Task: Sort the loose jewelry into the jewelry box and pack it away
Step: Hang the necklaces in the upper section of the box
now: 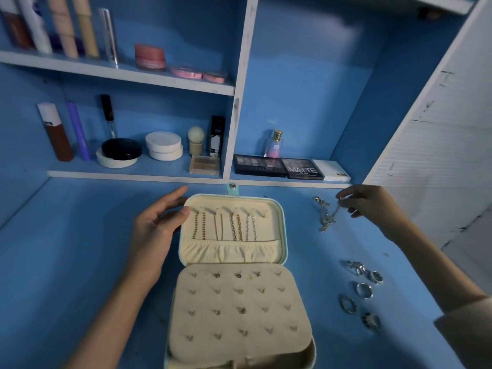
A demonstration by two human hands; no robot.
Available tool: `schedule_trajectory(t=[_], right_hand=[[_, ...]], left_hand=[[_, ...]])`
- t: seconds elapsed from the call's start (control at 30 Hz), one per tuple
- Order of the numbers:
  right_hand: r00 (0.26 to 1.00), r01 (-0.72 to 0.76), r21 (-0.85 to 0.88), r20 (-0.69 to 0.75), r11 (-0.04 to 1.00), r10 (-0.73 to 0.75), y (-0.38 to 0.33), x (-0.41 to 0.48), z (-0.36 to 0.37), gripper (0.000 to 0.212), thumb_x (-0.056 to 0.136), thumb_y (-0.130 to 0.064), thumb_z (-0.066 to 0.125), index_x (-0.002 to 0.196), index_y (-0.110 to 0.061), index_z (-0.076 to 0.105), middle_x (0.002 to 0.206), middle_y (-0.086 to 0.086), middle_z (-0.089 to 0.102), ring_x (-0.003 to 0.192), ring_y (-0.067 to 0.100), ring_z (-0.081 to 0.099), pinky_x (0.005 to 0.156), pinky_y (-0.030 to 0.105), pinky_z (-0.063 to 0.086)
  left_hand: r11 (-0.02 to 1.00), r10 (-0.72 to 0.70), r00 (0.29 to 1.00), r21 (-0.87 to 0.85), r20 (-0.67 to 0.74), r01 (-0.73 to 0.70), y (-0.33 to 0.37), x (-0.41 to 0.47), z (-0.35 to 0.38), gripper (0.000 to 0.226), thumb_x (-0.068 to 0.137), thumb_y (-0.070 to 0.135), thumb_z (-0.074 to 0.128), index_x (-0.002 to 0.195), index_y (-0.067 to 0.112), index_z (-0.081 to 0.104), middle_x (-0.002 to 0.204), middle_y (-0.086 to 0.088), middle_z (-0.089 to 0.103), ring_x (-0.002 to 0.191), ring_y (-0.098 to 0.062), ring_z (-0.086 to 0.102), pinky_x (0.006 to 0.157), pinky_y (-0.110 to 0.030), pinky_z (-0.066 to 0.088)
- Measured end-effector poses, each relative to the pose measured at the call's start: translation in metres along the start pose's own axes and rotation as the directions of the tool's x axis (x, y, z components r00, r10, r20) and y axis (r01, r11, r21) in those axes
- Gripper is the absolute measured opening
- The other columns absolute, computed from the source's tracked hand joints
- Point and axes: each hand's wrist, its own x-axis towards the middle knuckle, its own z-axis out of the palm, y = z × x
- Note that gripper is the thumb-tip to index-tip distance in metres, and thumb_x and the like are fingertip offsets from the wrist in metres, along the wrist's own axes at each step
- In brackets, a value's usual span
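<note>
The blue table [80, 262] takes up most of the view, and the jewelry box [234, 262] lies open in the middle of it, lid tipped back toward the shelves. The box looks soft-sided and light, likely to skid if bumped, so the left hand [154, 230] rests spread against the lid's left edge, thumb on the cream lining, bracing rather than gripping. Four chains [226, 227] already hang from hooks inside the lid, and small studs dot the padded panel [237, 307] below.

To the right, the right hand [370, 206] pinches one end of a silver necklace [326, 214], whose other links trail on the table. It seems limp and light, prone to tangle or slide through the fingers; holding near the clasp and lifting it straight should let it hang free for a hook.

Five rings [363, 290] sit loose near the box's right side, hard, smooth, and best taken by the band.
</note>
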Motion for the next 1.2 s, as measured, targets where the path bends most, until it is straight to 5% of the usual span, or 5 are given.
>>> schedule_trajectory(t=[0.3,0.6,0.87,1.2], right_hand=[[0.985,0.172,0.334,-0.082,0.927,-0.154,-0.063,-0.021,-0.027,0.016,0.084,-0.001,0.062,0.08,-0.016,0.068,0.084,0.003,0.066,0.075,0.015,0.055,0.07,0.027,0.046],[0.92,0.39,0.512,-0.171,0.765,-0.354,-0.114,-0.039,-0.037,0.005,0.087,-0.011,0.062,0.087,-0.016,0.063,0.067,-0.001,0.064,0.068,0.019,0.058,0.066,0.027,0.05],[0.872,0.481,0.5,-0.188,0.72,-0.453,-0.132,-0.047,-0.034,0.009,0.088,-0.011,0.061,0.086,-0.019,0.063,0.07,0.0,0.066,0.071,0.02,0.061,0.067,0.028,0.05],[0.848,0.483,0.621,-0.157,0.617,-0.506,-0.153,-0.059,-0.028,0.011,0.091,-0.004,0.054,0.088,-0.014,0.059,0.072,0.008,0.062,0.071,0.028,0.065,0.065,0.031,0.053]], left_hand=[[1.0,-0.02,1.0,0.01,-0.001,0.02,0.002,-0.001,0.0,0.04,0.088,-0.002,0.057,0.107,0.032,0.064,0.102,0.005,0.069,0.088,-0.002,0.066,0.083,-0.023,0.05],[0.999,-0.024,1.0,0.023,0.0,0.024,0.003,-0.001,0.0,0.04,0.088,-0.002,0.057,0.112,0.029,0.063,0.093,0.012,0.071,0.086,0.002,0.066,0.079,-0.021,0.05],[0.999,-0.032,0.999,0.012,-0.011,0.032,0.002,-0.001,0.0,0.039,0.088,-0.003,0.057,0.112,0.028,0.063,0.094,0.011,0.071,0.084,0.005,0.066,0.072,-0.013,0.052],[0.999,-0.035,0.999,0.002,0.005,0.035,0.004,-0.001,0.001,0.039,0.088,-0.003,0.056,0.113,0.027,0.062,0.099,0.006,0.069,0.089,-0.003,0.065,0.081,-0.023,0.048]])
